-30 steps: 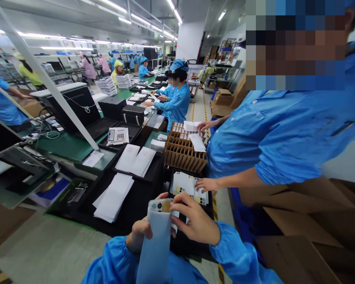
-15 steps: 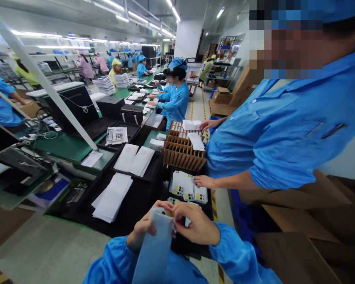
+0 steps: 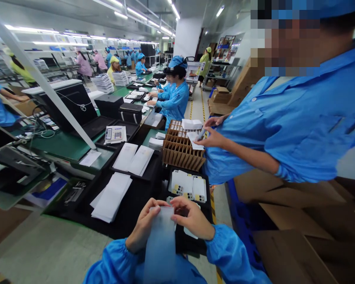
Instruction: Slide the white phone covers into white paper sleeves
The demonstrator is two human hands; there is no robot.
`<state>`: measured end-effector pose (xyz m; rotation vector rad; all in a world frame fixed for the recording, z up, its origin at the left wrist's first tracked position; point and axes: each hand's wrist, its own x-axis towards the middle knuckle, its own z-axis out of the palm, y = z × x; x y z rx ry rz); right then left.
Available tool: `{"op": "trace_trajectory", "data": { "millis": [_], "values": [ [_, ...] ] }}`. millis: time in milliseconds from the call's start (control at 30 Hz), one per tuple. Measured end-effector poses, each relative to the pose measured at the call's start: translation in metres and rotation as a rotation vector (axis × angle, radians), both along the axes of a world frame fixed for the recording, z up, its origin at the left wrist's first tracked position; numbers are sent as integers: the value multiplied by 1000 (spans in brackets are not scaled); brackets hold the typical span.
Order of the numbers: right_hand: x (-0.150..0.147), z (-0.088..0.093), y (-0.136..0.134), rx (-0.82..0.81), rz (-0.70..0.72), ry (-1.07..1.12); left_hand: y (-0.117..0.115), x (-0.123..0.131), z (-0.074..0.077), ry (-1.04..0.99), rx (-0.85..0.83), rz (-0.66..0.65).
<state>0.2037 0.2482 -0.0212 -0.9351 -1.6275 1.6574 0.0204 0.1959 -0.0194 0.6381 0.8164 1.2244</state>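
Note:
A long translucent plastic sleeve (image 3: 161,248) hangs down in front of my body. My left hand (image 3: 143,225) is closed on its upper left edge, thumb on the front. At the upper right corner, my right hand (image 3: 193,219) pinches it between thumb and fingers. A flat panel seems to lie behind the film at the top, but I cannot make it out clearly. Just beyond my hands, white phone back panels (image 3: 199,188) with yellowish camera areas lie in a black tray. To the left, a stack of white sleeves (image 3: 111,197) rests on the black surface.
Two more white stacks (image 3: 133,159) lie in a black tray behind. A brown cardboard divider box (image 3: 183,154) stands beyond the panels. At right, a co-worker (image 3: 254,130) in blue handles a small item over it. A calculator (image 3: 115,135) sits farther left; cardboard boxes (image 3: 296,252) fill the lower right.
The sleeve has turned to hang straighter, and the camera area seen at its top is now hidden. My right hand has shifted up slightly. The co-worker's hand has left the panels for the divider box.

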Motion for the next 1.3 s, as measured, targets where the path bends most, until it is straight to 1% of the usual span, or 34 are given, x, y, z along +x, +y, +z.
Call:
{"op": "trace_trajectory", "data": {
  "millis": [33,67,133,167,200,233,267,300,333,367,400,467,533,600,667,700,733,767,800,867,933,1000,1033,1067,1100,1167,1200,1267,1300],
  "values": [
    [-2,-6,-4,-61,8,34,0,0,-1,63,-19,29],
    [-5,-11,-8,-119,50,67,0,-1,-1,128,-37,70],
    [-11,-21,-16,-220,212,104,4,-7,-4,283,-54,176],
    [-15,-26,-18,-263,289,96,8,-13,-6,384,-40,235],
    [-20,-29,-19,-296,329,81,12,-22,-9,526,-5,299],
    [-26,-33,-16,-317,313,69,17,-34,-13,698,39,364],
    [-35,-36,-9,-332,240,64,22,-50,-17,879,81,428],
    [-45,-38,2,-340,128,65,26,-68,-22,1058,114,493],
    [-58,-40,17,-345,4,69,30,-88,-28,1195,119,551],
    [-72,-42,35,-346,-118,74,32,-109,-34,1283,105,591],
    [-89,-44,55,-340,-206,76,32,-129,-40,1362,89,607],
    [-127,-48,96,-317,-287,79,27,-161,-51,1495,63,588],
    [-164,-51,131,-298,-331,61,20,-180,-63,1614,46,533],
    [-193,-55,154,-280,-363,18,14,-188,-74,1701,36,481],
    [-204,-59,165,-254,-381,-38,11,-189,-84,1762,31,445],
    [-200,-62,166,-236,-388,-66,11,-189,-88,1784,28,432],
    [-190,-65,166,-214,-398,-92,11,-189,-91,1802,24,419],
    [-173,-70,164,-193,-414,-116,11,-190,-94,1816,20,405],
    [-149,-76,161,-175,-442,-142,12,-192,-96,1827,16,389],
    [-87,-92,151,-162,-535,-217,14,-196,-98,1838,11,349],
    [-16,-115,131,-198,-667,-345,16,-202,-100,1852,22,325],
    [48,-144,100,-273,-774,-507,19,-206,-101,1901,67,358],
    [72,-160,82,-316,-807,-587,21,-208,-101,1936,104,380],
    [90,-176,64,-359,-826,-661,23,-208,-98,1968,145,410],
    [102,-193,48,-397,-837,-724,24,-207,-94,1998,193,433],
    [111,-224,24,-456,-843,-817,23,-198,-80,2027,286,464],
    [109,-237,18,-475,-840,-847,20,-191,-69,2023,343,472],
    [103,-259,14,-497,-829,-886,10,-167,-45,1959,488,461],
    [99,-266,16,-504,-823,-899,3,-152,-33,1895,582,413]
  ]
}}
